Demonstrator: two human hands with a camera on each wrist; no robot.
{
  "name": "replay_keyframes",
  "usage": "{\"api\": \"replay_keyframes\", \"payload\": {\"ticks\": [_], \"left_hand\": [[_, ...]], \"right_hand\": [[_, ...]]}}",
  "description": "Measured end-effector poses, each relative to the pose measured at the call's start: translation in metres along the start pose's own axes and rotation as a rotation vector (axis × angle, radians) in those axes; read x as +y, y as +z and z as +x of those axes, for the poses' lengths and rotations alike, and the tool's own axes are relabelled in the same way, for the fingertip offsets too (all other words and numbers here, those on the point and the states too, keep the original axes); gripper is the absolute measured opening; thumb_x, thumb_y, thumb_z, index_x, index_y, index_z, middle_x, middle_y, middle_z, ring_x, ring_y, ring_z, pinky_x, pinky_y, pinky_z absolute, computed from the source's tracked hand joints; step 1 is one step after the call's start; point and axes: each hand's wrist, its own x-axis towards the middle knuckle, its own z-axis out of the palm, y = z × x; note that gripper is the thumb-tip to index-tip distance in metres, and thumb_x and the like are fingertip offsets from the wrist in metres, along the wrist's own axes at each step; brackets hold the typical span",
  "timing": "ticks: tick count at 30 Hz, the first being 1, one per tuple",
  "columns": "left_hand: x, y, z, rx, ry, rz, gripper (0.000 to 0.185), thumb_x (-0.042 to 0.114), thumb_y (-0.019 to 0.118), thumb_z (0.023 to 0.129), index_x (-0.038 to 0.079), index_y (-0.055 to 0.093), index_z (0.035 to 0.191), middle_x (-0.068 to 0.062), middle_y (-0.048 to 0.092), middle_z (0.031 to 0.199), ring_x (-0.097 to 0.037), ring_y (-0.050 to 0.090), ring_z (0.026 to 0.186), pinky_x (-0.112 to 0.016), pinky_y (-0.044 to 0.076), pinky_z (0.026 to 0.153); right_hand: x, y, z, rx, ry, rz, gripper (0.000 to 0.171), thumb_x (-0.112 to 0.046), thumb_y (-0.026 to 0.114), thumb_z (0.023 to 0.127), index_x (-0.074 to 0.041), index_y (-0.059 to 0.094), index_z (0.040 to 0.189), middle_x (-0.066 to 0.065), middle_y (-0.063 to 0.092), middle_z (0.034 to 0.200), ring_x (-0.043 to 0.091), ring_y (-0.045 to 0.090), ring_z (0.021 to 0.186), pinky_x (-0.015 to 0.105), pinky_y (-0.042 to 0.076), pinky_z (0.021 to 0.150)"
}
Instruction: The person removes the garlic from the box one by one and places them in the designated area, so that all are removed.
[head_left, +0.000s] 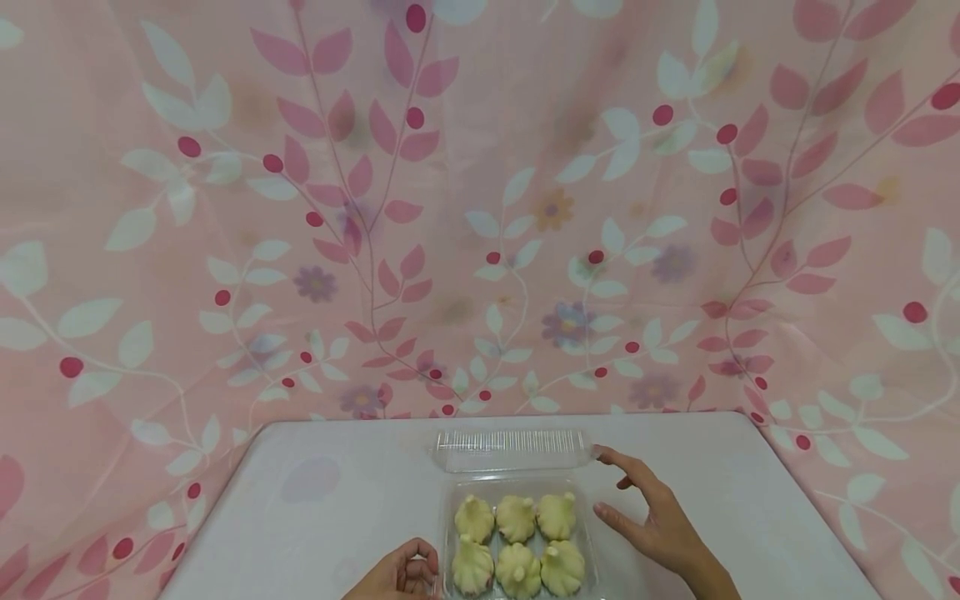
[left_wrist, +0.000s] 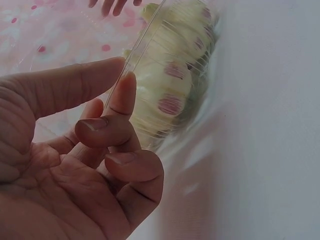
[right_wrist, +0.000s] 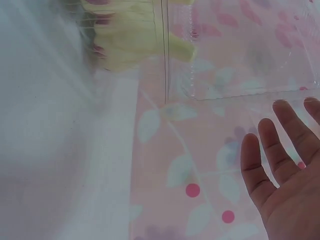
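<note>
Our left hand (head_left: 397, 575) curls its fingers (left_wrist: 122, 100) against the clear plastic clamshell tray (head_left: 450, 533) of six pale yellow dumplings (head_left: 517, 546). Our right hand (head_left: 656, 517) hovers spread beside the raised lid (head_left: 510, 450), one fingertip nearly touching.

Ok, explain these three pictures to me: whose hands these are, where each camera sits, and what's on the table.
No machine here: a person works with two bare hands. The big picture comes from a camera on the person's head, looking down at a white table before a pink leafy curtain. The other two come from cameras on each wrist.

On the table sits a clear plastic box with its lid open, holding six pale yellow dumplings.

The left hand, fingers curled, touches the box's left edge; the left wrist view shows fingertips against the plastic. The right hand is open beside the box, one fingertip at the lid's corner.
</note>
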Motion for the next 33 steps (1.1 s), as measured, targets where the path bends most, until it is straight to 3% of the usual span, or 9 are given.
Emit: {"api": "replay_keyframes", "payload": {"ticks": [9,16,28,33], "left_hand": [[-0.001,-0.002,0.001,-0.012,-0.014,0.0,0.027,0.002,0.054,0.089,-0.002,0.041,0.112,0.001,0.057,0.083,-0.003,0.046,0.058,-0.02,0.043,0.06],[-0.004,-0.005,0.0,-0.032,-0.011,0.003,0.027,0.003,0.051,0.09,-0.003,0.04,0.114,0.0,0.058,0.084,-0.003,0.044,0.057,-0.021,0.042,0.06],[-0.003,-0.004,0.0,-0.056,0.015,-0.006,0.025,0.003,0.049,0.091,-0.004,0.04,0.113,-0.001,0.058,0.086,-0.003,0.044,0.058,-0.021,0.042,0.061],[-0.004,-0.006,0.0,-0.056,0.011,0.008,0.026,0.003,0.051,0.091,-0.005,0.04,0.113,0.0,0.058,0.085,-0.003,0.045,0.059,-0.021,0.042,0.061]], "right_hand": [[-0.009,-0.001,0.009,-0.036,0.019,0.043,0.075,-0.001,0.073,0.076,0.003,0.034,0.14,0.015,0.048,0.133,0.015,0.046,0.115,0.026,0.044,0.077],[-0.019,-0.001,0.014,-0.058,0.05,0.047,0.075,-0.001,0.071,0.079,-0.001,0.031,0.143,0.011,0.049,0.133,0.016,0.047,0.114,0.03,0.045,0.076],[-0.014,0.004,0.011,-0.084,0.119,0.064,0.077,-0.007,0.07,0.082,-0.007,0.028,0.145,0.007,0.046,0.136,0.015,0.047,0.114,0.031,0.046,0.078],[0.005,0.012,0.003,-0.094,0.148,0.065,0.079,-0.009,0.071,0.081,-0.01,0.026,0.146,0.004,0.042,0.14,0.014,0.045,0.115,0.031,0.045,0.079]]}}
